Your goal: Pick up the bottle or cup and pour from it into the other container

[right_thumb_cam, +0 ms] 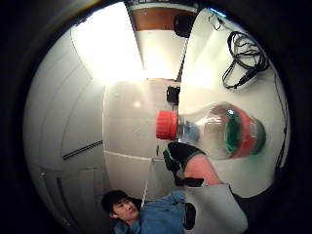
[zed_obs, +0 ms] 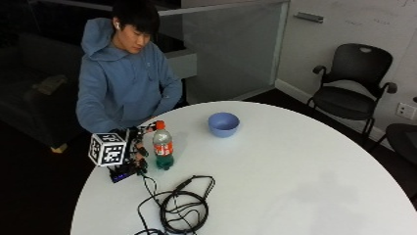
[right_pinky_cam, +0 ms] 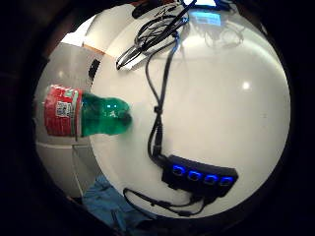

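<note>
A plastic bottle (zed_obs: 162,147) with a red cap, a red label and green liquid at its base stands upright near the table's edge in front of the person. My gloved right hand (zed_obs: 138,148) is right beside it, on the side away from the bowl, fingers spread and not closed round it. The thumb side palm view has the bottle (right_thumb_cam: 219,130) close by, my thumb (right_thumb_cam: 179,154) lying in front of its shoulder. It looks smaller in the little finger side palm view, bottle (right_pinky_cam: 83,116). A blue bowl (zed_obs: 223,124) sits farther in on the white table (zed_obs: 293,176).
A black hub with blue lights (right_pinky_cam: 199,177) lies by my hand near the table's edge, hub (zed_obs: 122,172). A coil of black cable (zed_obs: 182,205) lies toward the front. Black chairs (zed_obs: 352,93) stand beyond the table's far side.
</note>
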`<action>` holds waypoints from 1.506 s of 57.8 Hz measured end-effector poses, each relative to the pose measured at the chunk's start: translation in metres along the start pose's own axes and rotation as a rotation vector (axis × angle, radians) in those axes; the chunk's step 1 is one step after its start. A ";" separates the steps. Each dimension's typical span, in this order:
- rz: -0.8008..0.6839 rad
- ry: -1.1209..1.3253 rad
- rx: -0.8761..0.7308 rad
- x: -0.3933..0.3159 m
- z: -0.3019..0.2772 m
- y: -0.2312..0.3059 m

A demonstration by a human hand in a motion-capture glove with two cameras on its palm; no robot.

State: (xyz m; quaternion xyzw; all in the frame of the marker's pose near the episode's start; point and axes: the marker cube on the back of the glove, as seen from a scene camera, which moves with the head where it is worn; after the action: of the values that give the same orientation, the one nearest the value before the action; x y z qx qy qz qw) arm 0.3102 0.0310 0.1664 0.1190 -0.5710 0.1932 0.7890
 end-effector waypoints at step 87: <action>-0.093 -0.142 0.255 -0.039 0.092 -0.001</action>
State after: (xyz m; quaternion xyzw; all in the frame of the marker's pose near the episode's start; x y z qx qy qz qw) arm 0.2213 -0.0140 0.1590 0.2579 -0.5899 0.2185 0.7333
